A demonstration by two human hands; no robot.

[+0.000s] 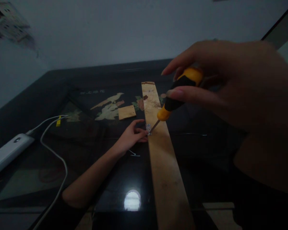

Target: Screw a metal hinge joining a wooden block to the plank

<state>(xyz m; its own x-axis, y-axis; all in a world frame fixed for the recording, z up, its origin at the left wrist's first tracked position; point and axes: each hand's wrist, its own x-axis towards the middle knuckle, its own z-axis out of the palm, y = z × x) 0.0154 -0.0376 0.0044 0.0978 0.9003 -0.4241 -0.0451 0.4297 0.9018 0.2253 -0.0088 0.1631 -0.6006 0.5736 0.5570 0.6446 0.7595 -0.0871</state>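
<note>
Fingers and thumb of the right hand [232,73] grasp the handle of a yellow-and-black screwdriver [168,104], its shaft slanting down to a small metal bracket [148,127] at the left edge of a long wooden board [166,169]. Fingertips of the left hand [131,135] meet that same edge beside the bracket (whether they pinch it, I cannot tell). Along its length the board runs from the near side of the table [115,188] toward the far end, stopping short of the table's raised back rim. To the board's right, dark tabletop stretches out below the right hand; to its left, a small wooden block [126,112] lies just beyond the left hand, and thin metal pieces [135,155] lie near the left wrist. Farther left are a white bar-shaped device [11,153] and a looping cable [62,158]. Glossy black, the tabletop bears a bird-and-flower picture [108,111] and a bright round reflection [132,200]. Behind stands a plain, dimly lit wall [110,35].
</note>
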